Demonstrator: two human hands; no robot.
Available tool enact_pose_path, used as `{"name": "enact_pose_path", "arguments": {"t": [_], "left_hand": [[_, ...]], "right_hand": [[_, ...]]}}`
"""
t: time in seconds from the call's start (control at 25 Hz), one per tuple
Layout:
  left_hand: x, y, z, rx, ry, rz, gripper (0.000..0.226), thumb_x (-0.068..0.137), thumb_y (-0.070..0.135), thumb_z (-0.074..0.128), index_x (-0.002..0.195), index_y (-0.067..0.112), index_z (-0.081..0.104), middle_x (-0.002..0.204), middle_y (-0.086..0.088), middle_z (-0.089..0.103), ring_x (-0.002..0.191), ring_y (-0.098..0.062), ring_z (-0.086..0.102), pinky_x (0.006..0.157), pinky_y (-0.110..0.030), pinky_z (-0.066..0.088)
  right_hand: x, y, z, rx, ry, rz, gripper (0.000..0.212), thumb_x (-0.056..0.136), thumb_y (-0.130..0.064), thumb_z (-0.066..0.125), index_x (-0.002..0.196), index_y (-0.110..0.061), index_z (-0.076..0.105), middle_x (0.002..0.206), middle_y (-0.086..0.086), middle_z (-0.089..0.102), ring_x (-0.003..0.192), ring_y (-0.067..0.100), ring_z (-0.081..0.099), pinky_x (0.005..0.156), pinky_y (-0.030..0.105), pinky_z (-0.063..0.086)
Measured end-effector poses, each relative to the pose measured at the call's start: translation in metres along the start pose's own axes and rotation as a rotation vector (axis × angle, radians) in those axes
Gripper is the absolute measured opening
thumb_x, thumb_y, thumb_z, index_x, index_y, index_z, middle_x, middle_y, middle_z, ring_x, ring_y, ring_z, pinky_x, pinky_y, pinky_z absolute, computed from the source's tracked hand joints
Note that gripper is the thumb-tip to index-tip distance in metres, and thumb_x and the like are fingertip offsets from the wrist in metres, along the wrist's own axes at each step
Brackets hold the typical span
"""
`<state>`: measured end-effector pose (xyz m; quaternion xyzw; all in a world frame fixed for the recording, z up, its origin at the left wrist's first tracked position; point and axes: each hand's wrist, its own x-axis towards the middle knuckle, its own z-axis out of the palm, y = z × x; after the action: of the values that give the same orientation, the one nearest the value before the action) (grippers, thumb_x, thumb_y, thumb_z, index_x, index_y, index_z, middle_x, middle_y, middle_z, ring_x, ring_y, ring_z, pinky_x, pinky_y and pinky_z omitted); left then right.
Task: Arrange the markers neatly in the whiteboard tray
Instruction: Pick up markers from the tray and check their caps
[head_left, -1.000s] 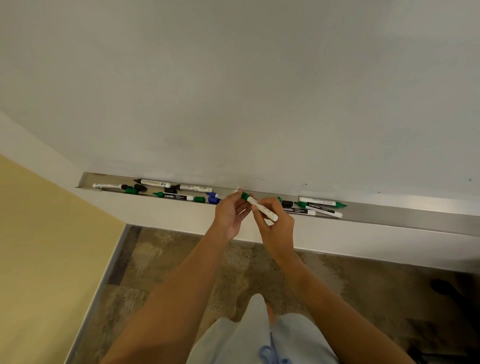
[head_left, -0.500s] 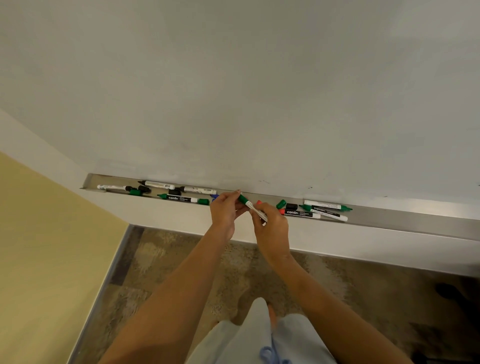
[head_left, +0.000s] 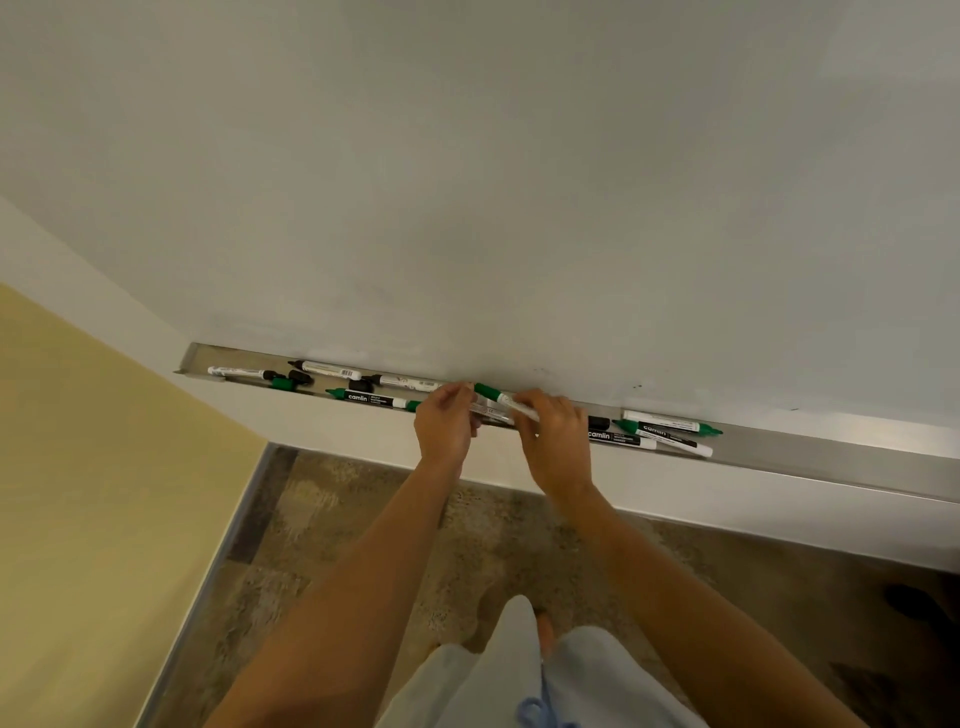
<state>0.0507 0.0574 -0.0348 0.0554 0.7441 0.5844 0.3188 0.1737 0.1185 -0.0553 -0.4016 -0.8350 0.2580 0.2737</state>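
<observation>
Whiteboard: a pale surface filling the upper view, unmarked apart from faint specks near its lower edge.

Whiteboard tray: a metal channel running along the board's foot, slanting down to my right.

My forearms: both bare, reaching up and forward from the bottom of the view, converging at the tray's middle.

My left hand: knuckles toward me, fingers curled over the tray's front lip and pressed onto a marker lying there (mostly hidden, colour not readable).

My right hand: just beside the left, thumb and fingers pinching the white barrel of a green-capped marker, which tilts up to the left, cap end raised over the tray.

Left group of markers: several, white or black barrels, black and green caps, lying at mixed angles.

Right group of markers: about three, overlapping, green and white ends pointing right.

Loose green cap: among the left group.
</observation>
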Motion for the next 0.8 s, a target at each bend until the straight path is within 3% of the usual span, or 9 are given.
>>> {"name": "enact_pose_path", "arguments": {"t": [0.12, 0.2, 0.36, 0.48, 0.64, 0.8], "left_hand": [[0.001, -0.005, -0.01, 0.132, 0.238, 0.048, 0.013, 0.092, 0.008, 0.06, 0.102, 0.007, 0.069, 0.1, -0.011, 0.07, 0.089, -0.024, 0.065, 0.078, -0.031, 0.054], [0.003, -0.007, -0.023, 0.126, 0.333, 0.025, 0.015, 0.092, 0.004, 0.059, 0.102, 0.008, 0.069, 0.105, -0.01, 0.069, 0.095, -0.023, 0.063, 0.082, -0.03, 0.051], [0.006, -0.01, -0.049, 0.135, 0.418, -0.062, 0.02, 0.093, 0.004, 0.057, 0.111, 0.009, 0.065, 0.109, -0.009, 0.065, 0.091, -0.019, 0.059, 0.075, -0.028, 0.051], [0.005, -0.011, -0.063, 0.127, 0.449, -0.082, 0.022, 0.093, 0.002, 0.056, 0.113, 0.008, 0.064, 0.109, -0.012, 0.064, 0.084, -0.018, 0.058, 0.064, -0.022, 0.049], [-0.001, -0.014, -0.081, 0.112, 0.447, -0.11, 0.023, 0.093, 0.002, 0.055, 0.113, 0.007, 0.064, 0.111, -0.017, 0.065, 0.088, -0.027, 0.061, 0.07, -0.032, 0.052], [-0.005, -0.016, -0.102, 0.12, 0.472, -0.112, 0.024, 0.093, 0.005, 0.054, 0.114, 0.007, 0.065, 0.105, -0.018, 0.066, 0.08, -0.026, 0.057, 0.064, -0.031, 0.047]], "right_hand": [[0.012, 0.017, 0.004, -0.257, -0.002, -0.18, 0.015, 0.087, -0.018, 0.069, 0.1, -0.012, 0.064, 0.094, 0.006, 0.072, 0.088, 0.025, 0.065, 0.081, 0.038, 0.046], [0.018, 0.026, 0.007, -0.317, -0.028, -0.291, 0.014, 0.086, -0.016, 0.07, 0.096, -0.011, 0.063, 0.092, 0.008, 0.072, 0.087, 0.026, 0.067, 0.083, 0.037, 0.048], [0.021, 0.031, 0.017, -0.281, -0.056, -0.351, 0.021, 0.078, -0.007, 0.077, 0.096, -0.008, 0.067, 0.096, 0.011, 0.071, 0.092, 0.028, 0.067, 0.088, 0.037, 0.05], [0.022, 0.013, 0.031, -0.216, -0.069, -0.39, 0.02, 0.082, -0.003, 0.072, 0.102, -0.006, 0.068, 0.1, 0.012, 0.07, 0.094, 0.028, 0.065, 0.086, 0.038, 0.051], [0.033, -0.035, 0.063, -0.135, -0.245, -0.53, 0.015, 0.09, -0.01, 0.064, 0.105, -0.008, 0.066, 0.103, 0.01, 0.068, 0.094, 0.024, 0.063, 0.086, 0.036, 0.05], [0.051, -0.076, 0.103, -0.178, -0.401, -0.581, 0.031, 0.094, -0.014, 0.057, 0.124, -0.004, 0.057, 0.121, 0.014, 0.062, 0.111, 0.028, 0.056, 0.098, 0.037, 0.044]]}}
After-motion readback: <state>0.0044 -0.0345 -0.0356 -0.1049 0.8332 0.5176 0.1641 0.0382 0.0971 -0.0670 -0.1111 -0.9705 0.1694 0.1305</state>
